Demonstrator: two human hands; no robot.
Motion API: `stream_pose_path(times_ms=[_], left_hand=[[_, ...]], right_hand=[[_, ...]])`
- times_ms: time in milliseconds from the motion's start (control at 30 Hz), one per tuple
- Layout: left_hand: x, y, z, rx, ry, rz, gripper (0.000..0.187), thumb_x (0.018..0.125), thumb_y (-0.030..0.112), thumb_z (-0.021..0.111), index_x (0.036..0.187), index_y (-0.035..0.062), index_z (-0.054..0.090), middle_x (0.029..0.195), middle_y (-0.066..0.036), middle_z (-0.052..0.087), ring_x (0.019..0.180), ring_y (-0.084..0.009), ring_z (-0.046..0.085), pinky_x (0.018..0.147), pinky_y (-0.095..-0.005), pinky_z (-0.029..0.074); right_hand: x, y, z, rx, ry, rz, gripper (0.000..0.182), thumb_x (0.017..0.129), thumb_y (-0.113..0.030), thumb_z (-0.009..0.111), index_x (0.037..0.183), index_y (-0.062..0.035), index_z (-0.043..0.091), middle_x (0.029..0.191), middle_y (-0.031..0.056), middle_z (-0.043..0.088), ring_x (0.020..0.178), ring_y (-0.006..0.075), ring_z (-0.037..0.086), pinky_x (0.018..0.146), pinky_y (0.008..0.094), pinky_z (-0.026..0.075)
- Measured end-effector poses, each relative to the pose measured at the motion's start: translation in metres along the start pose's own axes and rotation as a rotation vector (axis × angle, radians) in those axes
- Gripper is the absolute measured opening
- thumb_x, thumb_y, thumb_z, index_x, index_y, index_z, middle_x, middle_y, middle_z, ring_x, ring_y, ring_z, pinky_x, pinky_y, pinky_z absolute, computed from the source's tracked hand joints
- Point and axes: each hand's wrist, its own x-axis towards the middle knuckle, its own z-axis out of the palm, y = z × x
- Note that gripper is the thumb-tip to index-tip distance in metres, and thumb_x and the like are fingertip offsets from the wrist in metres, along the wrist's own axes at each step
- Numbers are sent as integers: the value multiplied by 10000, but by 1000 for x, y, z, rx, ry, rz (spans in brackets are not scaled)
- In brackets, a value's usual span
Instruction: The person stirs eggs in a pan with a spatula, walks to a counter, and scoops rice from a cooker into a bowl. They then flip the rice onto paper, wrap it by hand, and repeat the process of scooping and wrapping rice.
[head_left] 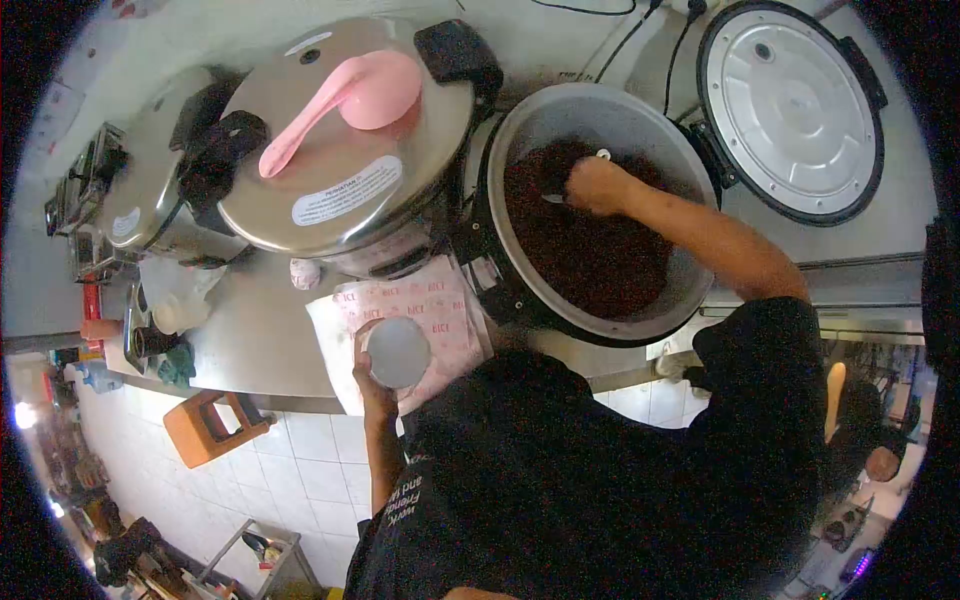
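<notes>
My left hand (pixel 376 388) is wrapped round the side of a pale round bowl (pixel 400 352). The bowl is over a stack of printed wrapping paper (pixel 450 335) at the counter's front. To the right, my right hand (pixel 598 188) reaches inside a large open cooker (pixel 508 245), closed just over a dark reddish-brown grainy food (pixel 600 260). A small shiny edge like a spoon's (pixel 553 198) shows beside the fingers, and a white round tip sticks up behind them. I cannot tell exactly what the right fingers hold.
A pink rice paddle (pixel 375 90) lies on the lid of a closed steel cooker (pixel 265 215). Another steel cooker (pixel 150 200) stands farther left. The open cooker's lid (pixel 790 115) is tipped back at right. Below the counter is an orange stool (pixel 200 430).
</notes>
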Motion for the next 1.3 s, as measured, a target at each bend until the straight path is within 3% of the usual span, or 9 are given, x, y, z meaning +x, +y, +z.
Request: stream_pose_path(times_ms=[133, 433, 533, 600, 800, 900, 1067, 1133, 1300], left_hand=[[-5, -8, -10, -34, 144, -95, 713, 803, 579, 423, 1275, 46, 467, 1224, -138, 520, 1116, -312, 511, 931, -448, 420], [-7, -5, -17, -22, 160, 25, 677, 828, 545, 430, 1271, 35, 468, 1224, -154, 518, 1108, -333, 510, 919, -478, 420], [-11, 1, -21, 62, 16, 126, 647, 875, 548, 411, 1272, 40, 454, 1148, -110, 544, 1050, -250, 538, 873, -401, 448], [-14, 6, -25, 24, 4, 75, 673, 845, 561, 417, 1277, 46, 458, 1215, -135, 512, 1112, -306, 501, 893, -463, 434], [-13, -3, -23, -76, 46, 98, 632, 863, 539, 373, 1276, 68, 453, 1181, -116, 531, 1071, -258, 520, 880, -415, 434], [-17, -3, -20, -94, 86, 111, 641, 870, 537, 348, 1278, 53, 451, 1197, -121, 527, 1087, -261, 515, 893, -416, 428], [-17, -11, -14, -94, 185, 115, 645, 881, 541, 325, 1273, 45, 453, 1215, -128, 520, 1100, -282, 518, 903, -430, 441], [-12, 6, -2, -339, 143, -14, 648, 883, 567, 329, 1273, 65, 457, 1240, -133, 507, 1089, -311, 527, 888, -455, 473], [-8, 39, 32, -253, -10, 19, 663, 889, 574, 321, 1302, 69, 434, 1261, -145, 506, 1104, -309, 531, 897, -487, 471]], right_hand=[[-9, -10, -15, -19, -68, -4, 153, 720, -200, 595, 686, -86, 692, 688, 128, 651, 662, 308, 644, 602, 431, 504], [-24, -24, -19, 9, -119, 90, 225, 700, -275, 619, 682, -66, 700, 708, 151, 661, 695, 330, 650, 634, 442, 513], [-29, -30, -34, 13, -180, 64, 298, 713, -333, 624, 689, -45, 694, 739, 174, 668, 732, 359, 654, 667, 461, 523], [-34, -32, -40, 9, -202, 29, 357, 735, -400, 618, 702, -52, 694, 750, 168, 670, 737, 365, 651, 665, 464, 519], [-2, -13, 23, 153, -181, 19, 490, 862, -450, 493, 673, -42, 686, 723, 166, 655, 690, 364, 630, 650, 465, 501], [-26, -27, 5, 189, -137, 46, 400, 773, -465, 576, 765, -82, 691, 795, 163, 666, 732, 364, 639, 636, 479, 505], [-60, -62, -41, 177, -114, 3, 445, 809, -459, 536, 693, -55, 683, 695, 187, 638, 694, 386, 627, 640, 479, 503], [-71, -77, -45, 281, -46, -3, 469, 816, -463, 521, 679, -43, 677, 672, 196, 627, 681, 393, 620, 638, 484, 498], [-110, -76, -54, 493, 68, 139, 489, 836, -457, 490, 697, -25, 672, 692, 211, 628, 687, 412, 610, 650, 504, 484]])
